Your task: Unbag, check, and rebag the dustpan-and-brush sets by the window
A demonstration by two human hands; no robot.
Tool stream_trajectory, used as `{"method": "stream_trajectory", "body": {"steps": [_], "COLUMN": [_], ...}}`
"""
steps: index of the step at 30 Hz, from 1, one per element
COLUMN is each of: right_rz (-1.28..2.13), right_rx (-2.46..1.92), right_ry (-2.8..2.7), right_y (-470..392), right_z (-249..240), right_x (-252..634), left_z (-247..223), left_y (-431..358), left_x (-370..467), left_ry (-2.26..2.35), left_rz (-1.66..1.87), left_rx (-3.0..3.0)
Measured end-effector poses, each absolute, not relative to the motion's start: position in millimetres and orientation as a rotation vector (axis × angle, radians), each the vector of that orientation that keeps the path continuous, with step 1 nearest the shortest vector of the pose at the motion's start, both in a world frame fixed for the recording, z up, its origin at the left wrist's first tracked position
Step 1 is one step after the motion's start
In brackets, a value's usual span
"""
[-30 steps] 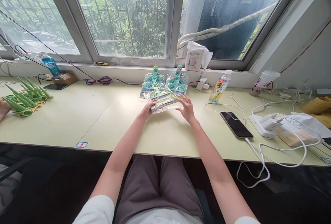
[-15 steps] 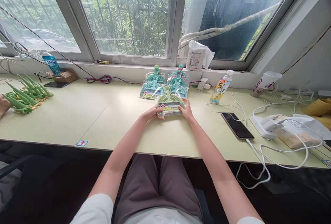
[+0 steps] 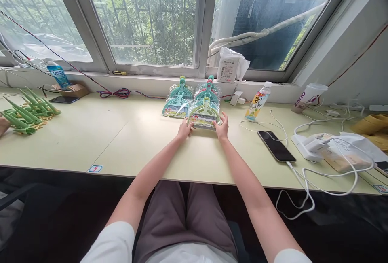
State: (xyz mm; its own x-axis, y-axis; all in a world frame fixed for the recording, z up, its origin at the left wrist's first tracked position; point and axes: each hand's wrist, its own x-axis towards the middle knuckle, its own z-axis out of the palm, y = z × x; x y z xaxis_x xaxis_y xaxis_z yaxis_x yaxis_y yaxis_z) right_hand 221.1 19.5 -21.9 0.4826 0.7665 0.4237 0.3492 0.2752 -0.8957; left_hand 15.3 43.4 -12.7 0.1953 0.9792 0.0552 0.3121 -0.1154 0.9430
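A green dustpan-and-brush set (image 3: pixel 204 116) in clear wrap is held between both hands near the back of the table. My left hand (image 3: pixel 184 129) grips its lower left corner, and my right hand (image 3: pixel 222 127) grips its lower right corner. The set overlaps the front of the right pile of wrapped teal sets (image 3: pixel 208 92). Beside it on the left lies another pile of wrapped teal sets (image 3: pixel 178 103), with a green handle end showing at its back.
On the right are a drink bottle (image 3: pixel 258 101), a phone (image 3: pixel 276 146), a cup (image 3: pixel 308 98), a power strip (image 3: pixel 309 149) and loose white cables. Green spiky pieces (image 3: pixel 27 113) lie at the far left, beside another person's hand (image 3: pixel 3 125). A tissue pack (image 3: pixel 230 67) sits on the sill.
Both hands have shifted the green set slightly right and away from me, from between the two piles to the front of the right one.
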Motion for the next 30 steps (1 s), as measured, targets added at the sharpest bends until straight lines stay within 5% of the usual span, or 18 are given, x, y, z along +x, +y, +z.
{"method": "stream_trajectory", "body": {"steps": [10,30], "right_rz": [0.437,0.469], "right_rx": [-1.574,-1.539], "right_ry": [-0.961,-1.161], "right_y": [23,103], "right_z": [-31,-34], "right_x": [247,248], "left_z": [-21,-26], "left_y": [87,135], "left_x": [31,46], "left_ry": [1.35,1.434], "left_rz": [0.929,1.21], "left_rx": [2.249,1.92]}}
